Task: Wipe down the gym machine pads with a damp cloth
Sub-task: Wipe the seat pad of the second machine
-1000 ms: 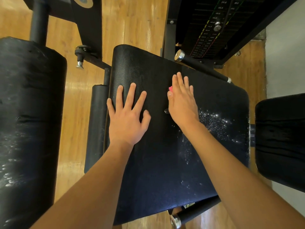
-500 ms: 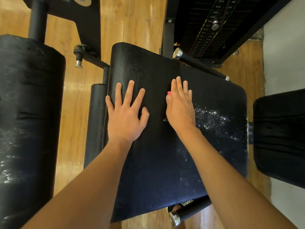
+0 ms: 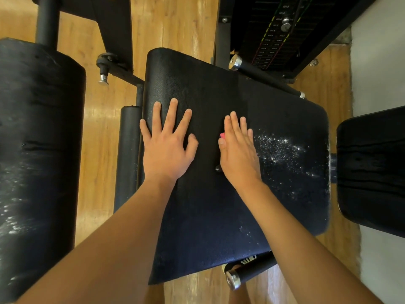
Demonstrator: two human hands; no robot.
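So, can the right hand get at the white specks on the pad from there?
Probably yes: the right hand lies flat on the pad, the specks sit just beside it, and nothing stands between them.

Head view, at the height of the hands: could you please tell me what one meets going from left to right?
Big roller pad → slim roller → left hand → right hand → white specks → side pad.

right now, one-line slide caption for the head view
Left hand flat on the black seat pad; right hand presses a pink cloth beside white specks.
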